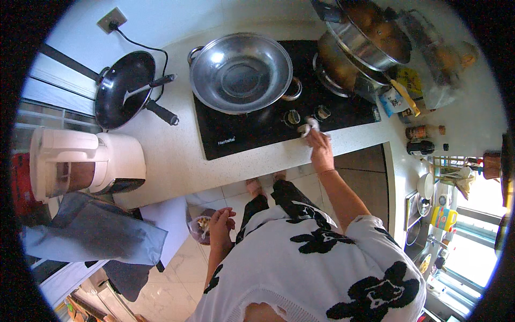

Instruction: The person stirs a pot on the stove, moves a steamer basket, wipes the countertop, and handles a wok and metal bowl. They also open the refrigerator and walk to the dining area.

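Observation:
My right hand (pixel 322 151) holds a crumpled white cloth or tissue (pixel 309 127) at the front edge of the black gas cooktop (pixel 249 135). Two control knobs lie just beyond it, a left knob (pixel 292 117) and a right knob (pixel 322 113). A wide steel wok (pixel 241 76) rests on the left burner, bare inside. Down by my waist, my left hand (pixel 221 223) hangs with its fingers loosely curled and nothing seen in it. Below that hand, a lined waste bin (pixel 199 229) with scraps inside stands on the floor.
A black frying pan (pixel 120 96) with a spatula (pixel 147 87) lies at the left, near a white countertop appliance (pixel 88 163). Steel pots (pixel 358 44) crowd the right burner, and a yellow handle (pixel 405 96) juts out. Bottles (pixel 420 147) line the right counter, before the sink (pixel 413 231).

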Demonstrator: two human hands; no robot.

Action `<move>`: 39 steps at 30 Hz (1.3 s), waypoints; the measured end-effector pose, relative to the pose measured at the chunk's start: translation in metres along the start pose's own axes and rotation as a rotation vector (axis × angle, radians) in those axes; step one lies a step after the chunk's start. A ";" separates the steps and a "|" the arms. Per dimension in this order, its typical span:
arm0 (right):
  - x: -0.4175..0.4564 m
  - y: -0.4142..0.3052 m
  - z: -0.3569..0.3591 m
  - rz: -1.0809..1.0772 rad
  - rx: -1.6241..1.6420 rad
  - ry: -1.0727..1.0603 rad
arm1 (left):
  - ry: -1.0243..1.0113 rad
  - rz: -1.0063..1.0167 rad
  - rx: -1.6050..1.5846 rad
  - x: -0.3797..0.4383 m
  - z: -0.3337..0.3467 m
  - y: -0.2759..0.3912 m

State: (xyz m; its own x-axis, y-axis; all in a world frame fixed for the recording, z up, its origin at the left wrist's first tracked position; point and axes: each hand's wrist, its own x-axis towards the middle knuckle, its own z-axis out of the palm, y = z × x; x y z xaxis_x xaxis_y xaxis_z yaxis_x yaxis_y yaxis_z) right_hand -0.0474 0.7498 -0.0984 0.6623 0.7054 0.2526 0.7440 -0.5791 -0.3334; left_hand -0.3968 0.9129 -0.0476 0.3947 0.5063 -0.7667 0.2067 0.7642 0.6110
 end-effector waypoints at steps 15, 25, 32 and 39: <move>-0.001 0.009 0.003 -0.061 -0.027 -0.082 | -0.063 0.003 0.121 0.006 0.047 0.005; -0.005 0.092 -0.032 0.095 -0.010 -0.019 | -0.071 0.007 0.139 0.006 0.072 -0.033; 0.013 0.154 -0.044 0.306 -0.157 0.105 | -0.026 0.022 0.093 -0.006 0.101 -0.038; -0.034 0.058 0.005 -0.070 0.147 -0.061 | -0.011 0.011 0.159 -0.014 0.125 -0.031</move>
State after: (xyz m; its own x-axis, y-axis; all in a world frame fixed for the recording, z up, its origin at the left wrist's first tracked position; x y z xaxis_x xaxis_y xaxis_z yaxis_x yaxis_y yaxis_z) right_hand -0.0275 0.6941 -0.1308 0.5991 0.7680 0.2263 0.7644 -0.4647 -0.4469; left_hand -0.2970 0.8323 -0.0310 0.4072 0.5097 -0.7579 0.3410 0.6850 0.6438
